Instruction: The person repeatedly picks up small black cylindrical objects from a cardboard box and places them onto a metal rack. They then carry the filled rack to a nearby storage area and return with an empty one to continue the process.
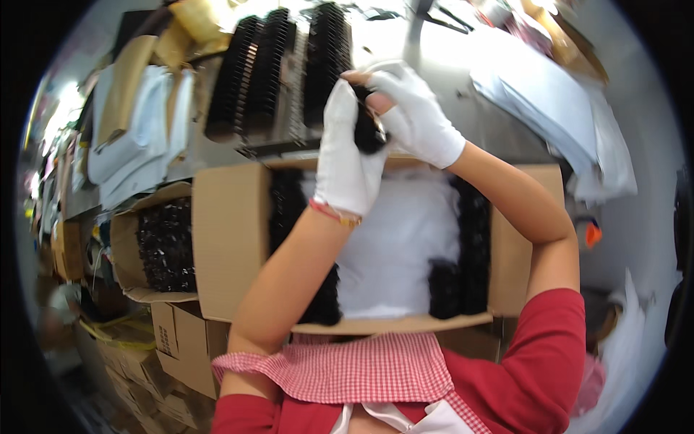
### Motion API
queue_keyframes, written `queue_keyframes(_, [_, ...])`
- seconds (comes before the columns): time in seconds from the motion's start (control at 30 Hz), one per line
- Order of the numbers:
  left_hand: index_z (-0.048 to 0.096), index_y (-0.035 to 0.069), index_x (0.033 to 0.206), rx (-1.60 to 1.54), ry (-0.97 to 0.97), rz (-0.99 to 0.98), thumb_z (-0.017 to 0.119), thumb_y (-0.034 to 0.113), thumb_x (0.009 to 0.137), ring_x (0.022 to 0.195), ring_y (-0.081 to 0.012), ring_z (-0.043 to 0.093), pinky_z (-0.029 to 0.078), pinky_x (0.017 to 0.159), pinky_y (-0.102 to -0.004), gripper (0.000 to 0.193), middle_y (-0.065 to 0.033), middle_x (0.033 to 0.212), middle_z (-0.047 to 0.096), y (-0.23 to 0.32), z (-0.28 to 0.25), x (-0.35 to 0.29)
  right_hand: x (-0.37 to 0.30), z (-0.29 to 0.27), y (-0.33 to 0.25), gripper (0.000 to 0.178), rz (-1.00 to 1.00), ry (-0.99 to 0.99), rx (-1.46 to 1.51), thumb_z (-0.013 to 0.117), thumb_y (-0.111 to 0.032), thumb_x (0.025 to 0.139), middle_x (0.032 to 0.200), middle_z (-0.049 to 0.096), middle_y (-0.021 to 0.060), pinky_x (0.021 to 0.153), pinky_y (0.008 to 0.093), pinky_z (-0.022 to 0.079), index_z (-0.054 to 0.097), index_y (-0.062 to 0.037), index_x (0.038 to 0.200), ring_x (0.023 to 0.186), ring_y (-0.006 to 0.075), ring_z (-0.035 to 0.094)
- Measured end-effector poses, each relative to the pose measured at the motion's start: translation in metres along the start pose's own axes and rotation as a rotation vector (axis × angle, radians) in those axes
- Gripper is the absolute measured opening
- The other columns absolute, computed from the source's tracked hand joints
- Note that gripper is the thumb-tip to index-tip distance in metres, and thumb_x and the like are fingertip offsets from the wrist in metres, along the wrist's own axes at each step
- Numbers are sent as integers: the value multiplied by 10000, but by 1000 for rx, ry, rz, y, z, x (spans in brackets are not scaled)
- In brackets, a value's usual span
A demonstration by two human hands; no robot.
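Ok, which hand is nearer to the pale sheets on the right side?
Right: the right hand is left of the pale sheets, across a gap; the left hand is farther left.

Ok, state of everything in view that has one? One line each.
Black item: held in both hands, above the large carton
Left hand: gloved, closed on the black item
Right hand: gloved, some fingertips bare, pinching the black item
Large carton: open, flaps spread
White sheet: lying inside, partly covered
Small carton: open, holding dark pieces
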State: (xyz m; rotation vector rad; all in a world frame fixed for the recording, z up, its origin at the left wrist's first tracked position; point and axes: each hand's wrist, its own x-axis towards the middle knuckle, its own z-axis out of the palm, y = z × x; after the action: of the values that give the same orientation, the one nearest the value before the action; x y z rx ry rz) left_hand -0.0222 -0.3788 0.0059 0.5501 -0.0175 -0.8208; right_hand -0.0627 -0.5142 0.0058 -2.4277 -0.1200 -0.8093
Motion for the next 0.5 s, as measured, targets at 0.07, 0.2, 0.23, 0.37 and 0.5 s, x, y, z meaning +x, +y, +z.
queue_keyframes(0.07, [545, 121, 1189, -86, -80, -120, 483, 359, 1045, 1062, -189, 602, 481, 976, -380, 285, -67, 1120, 619, -13, -5, -4, -35, -9, -18, 476, 46, -118, -50, 636, -340, 909, 1229, 583, 168, 987, 426, 473, 608, -84, 1309, 1121, 348, 582])
queue_keyframes(0.2, [491, -2, 1307, 547, -349, 113, 396, 320, 1070, 1131, -231, 593, 433, 1051, -322, 412, -116, 1202, 612, -69, -41, -41, -90, -45, -43, 506, 292, -291, -87, 700, -329, 844, 1183, 646, 167, 962, 404, 502, 611, -45, 1253, 1091, 347, 625])
queue_keyframes(0.23, [467, -7, 1349, 358, -349, -105, 403, 327, 1070, 1160, -216, 576, 418, 1059, -308, 440, -111, 1239, 598, -74, -47, -53, -105, -53, -46, 486, 335, -346, -119, 703, -304, 840, 1156, 662, 166, 950, 397, 512, 614, -49, 1243, 1072, 345, 637])
queue_keyframes(0.37, [301, 22, 1532, 350, -31, -564, 397, 447, 1055, 1481, -238, 277, 183, 1214, -350, 646, -136, 1584, 338, -74, -35, -106, -166, -76, -64, 417, 463, -447, -94, 716, -155, 802, 1120, 665, 159, 891, 402, 536, 615, -60, 1195, 1021, 346, 650])
queue_keyframes(0.5, [203, 35, 1575, 417, -46, -642, 380, 477, 1050, 1534, -260, 140, 103, 1241, -378, 708, -133, 1653, 184, -98, -63, -120, -203, -68, -77, 401, 422, -713, -247, 711, -129, 758, 1055, 667, 149, 926, 400, 495, 625, -31, 1138, 979, 346, 613])
